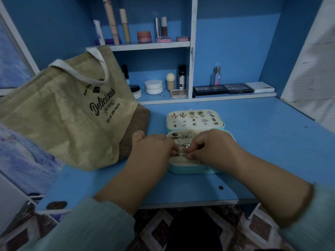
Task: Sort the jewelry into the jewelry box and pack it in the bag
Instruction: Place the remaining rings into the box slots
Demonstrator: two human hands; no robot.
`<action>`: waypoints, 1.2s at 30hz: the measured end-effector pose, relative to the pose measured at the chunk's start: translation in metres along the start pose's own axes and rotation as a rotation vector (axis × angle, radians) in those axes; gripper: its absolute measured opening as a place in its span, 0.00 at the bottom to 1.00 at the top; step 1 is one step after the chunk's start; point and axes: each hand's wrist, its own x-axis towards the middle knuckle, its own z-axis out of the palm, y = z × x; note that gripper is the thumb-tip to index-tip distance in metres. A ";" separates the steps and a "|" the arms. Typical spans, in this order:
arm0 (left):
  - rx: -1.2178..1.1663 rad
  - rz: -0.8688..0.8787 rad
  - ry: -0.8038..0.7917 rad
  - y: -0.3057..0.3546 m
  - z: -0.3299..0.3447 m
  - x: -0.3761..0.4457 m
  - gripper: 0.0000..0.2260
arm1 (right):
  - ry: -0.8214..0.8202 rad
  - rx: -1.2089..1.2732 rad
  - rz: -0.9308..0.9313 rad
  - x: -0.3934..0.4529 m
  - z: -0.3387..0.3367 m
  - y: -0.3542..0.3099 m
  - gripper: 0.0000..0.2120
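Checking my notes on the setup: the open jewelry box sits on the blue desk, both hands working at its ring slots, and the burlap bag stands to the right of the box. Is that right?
Not quite. The head view shows the burlap bag standing to the left of the jewelry box, not the right. The rest holds: the box is open on the blue desk, with the left hand and right hand at its ring slots.

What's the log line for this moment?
box: open | left hand, right hand: seating ring in slots | earrings: in lid | bag: unpacked

The open jewelry box (194,167) lies on the desk (262,142), the bag (63,115) just to its left.
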 end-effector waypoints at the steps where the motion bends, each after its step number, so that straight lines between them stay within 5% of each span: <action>1: 0.024 0.016 0.008 -0.001 0.001 -0.001 0.12 | -0.007 0.007 0.008 0.000 0.000 0.000 0.11; 17: 0.064 0.097 0.045 -0.005 0.002 0.007 0.12 | 0.011 0.019 -0.002 -0.001 0.001 0.004 0.02; 24: 0.072 0.209 0.246 -0.009 0.004 0.007 0.14 | 0.031 -0.002 0.002 -0.001 0.002 0.003 0.03; 36: 0.117 0.303 -0.106 -0.004 -0.015 0.021 0.08 | -0.017 -0.071 0.032 -0.003 -0.001 -0.002 0.06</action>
